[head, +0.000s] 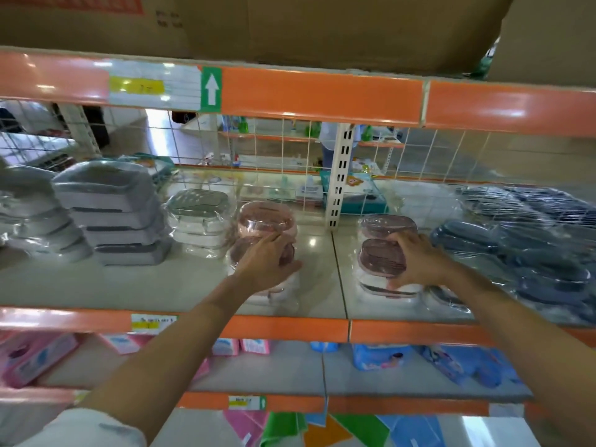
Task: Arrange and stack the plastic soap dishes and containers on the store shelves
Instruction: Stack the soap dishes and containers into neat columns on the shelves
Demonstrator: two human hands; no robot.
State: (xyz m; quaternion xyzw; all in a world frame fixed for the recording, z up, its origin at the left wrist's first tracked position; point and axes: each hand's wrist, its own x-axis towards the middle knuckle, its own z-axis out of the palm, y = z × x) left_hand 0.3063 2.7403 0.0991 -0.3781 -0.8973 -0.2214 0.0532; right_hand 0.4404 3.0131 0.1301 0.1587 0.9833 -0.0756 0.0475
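- I am working the pink soap dishes on the middle shelf (pixel 161 285); I judge this to be the straightening step, with two stacks being squared up at once
- My left hand (pixel 269 264) is wrapping its curled fingers (pixel 277 241) over the front of the left pink stack (pixel 266 221), gripping the lower dish while the top dish is sitting just beyond my fingertips
- My right hand (pixel 416 261) is cupping the right pink stack (pixel 382 253) from its right side, thumb low at the base, fingers curled round the middle dish
- The next move is calling for a firm, even squeeze: the film wrap looks slick and loose, so I am expecting layers to slide
- The dishes are showing as oval, rigid plastic with ribbed tops, each sealed in glossy clear film
- Left of my left fingers, white dishes (pixel 198 217) and grey rectangular dishes (pixel 119 214) are standing stacked; right of my right fingers, dark blue dishes (pixel 529 240) are lying overlapped
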